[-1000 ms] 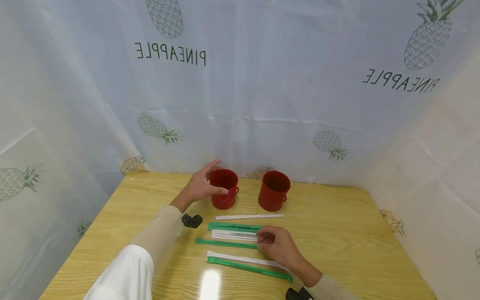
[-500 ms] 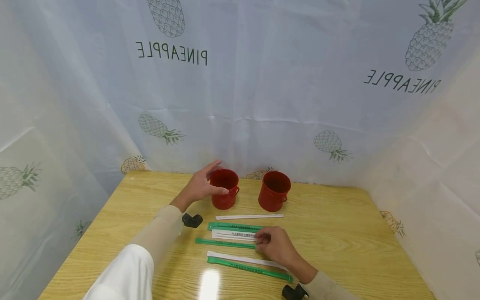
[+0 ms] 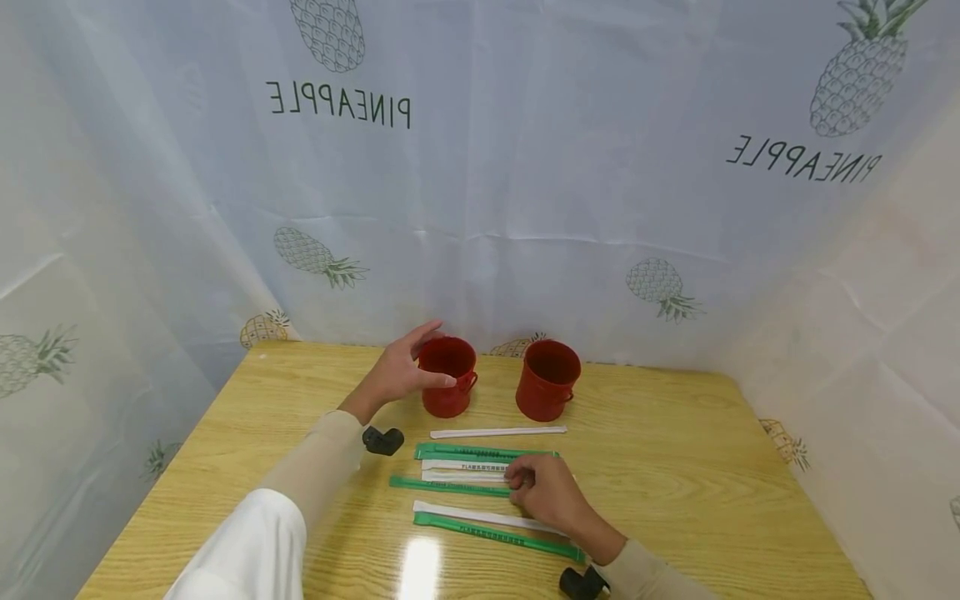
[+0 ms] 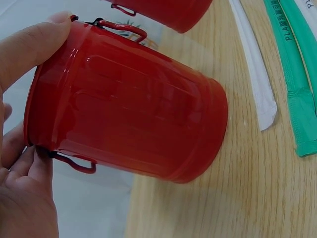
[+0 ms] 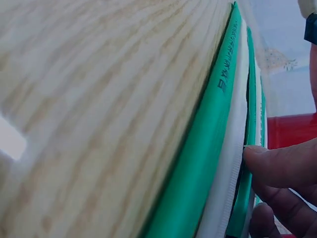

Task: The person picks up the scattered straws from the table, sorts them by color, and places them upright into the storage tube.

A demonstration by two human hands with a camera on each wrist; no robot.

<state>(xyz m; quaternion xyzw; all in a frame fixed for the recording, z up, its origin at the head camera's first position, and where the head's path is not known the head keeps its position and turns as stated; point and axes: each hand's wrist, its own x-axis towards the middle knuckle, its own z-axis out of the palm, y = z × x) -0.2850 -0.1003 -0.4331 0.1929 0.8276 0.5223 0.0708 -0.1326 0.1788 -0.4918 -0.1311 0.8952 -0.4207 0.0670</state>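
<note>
My left hand (image 3: 401,371) grips a small red bucket (image 3: 447,392) by its rim, thumb on the near side and fingers round the back. In the left wrist view, two wire handles stick out from the wall of this red bucket (image 4: 133,104). My right hand (image 3: 551,496) is low over a row of paper-wrapped straws, fingers curled, with thumb and forefinger pinching at a green-wrapped straw (image 3: 450,487). White-wrapped straws (image 3: 450,471) run under its fingertips. The right wrist view shows the thumb (image 5: 277,163) against that green straw (image 5: 252,79); the straw's far end is hidden.
A second red bucket (image 3: 543,396) stands to the right of the first. One white straw (image 3: 495,432) lies before the buckets, with green straws (image 3: 465,452) behind the white pair. Nearer me lie another white straw (image 3: 480,516) and a green straw (image 3: 495,535). A pineapple-print curtain (image 3: 480,183) encloses the wooden table (image 3: 660,467).
My right hand has slid slightly left along the straws, uncovering the right end of the back green straws. The left hand and both buckets have stayed put.
</note>
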